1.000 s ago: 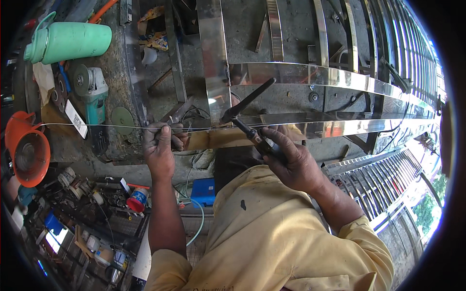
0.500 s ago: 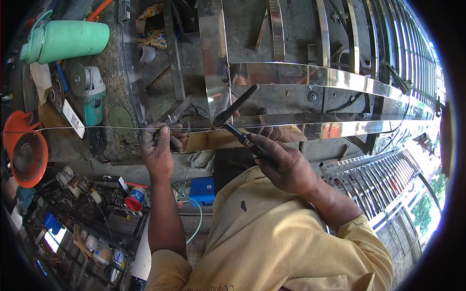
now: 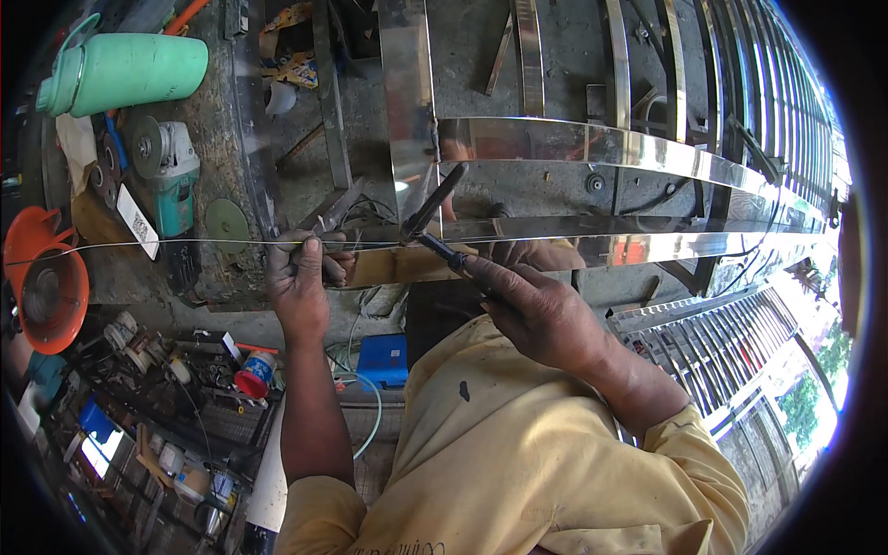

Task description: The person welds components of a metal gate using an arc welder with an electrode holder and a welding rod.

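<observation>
The left hand [image 3: 298,277] has its fingers pinched on a thin filler rod [image 3: 185,242] running off to the left. The right hand [image 3: 536,310] is clamped on a welding torch [image 3: 444,254], whose tip sits at the joint of the polished steel bars [image 3: 592,143]. With so long a rod, I'd guess a small wobble could drag its tip off the joint. At far left a green flask [image 3: 125,69] lies on the surface, capped, contents unseen; an orange funnel [image 3: 42,287] shows nothing inside.
</observation>
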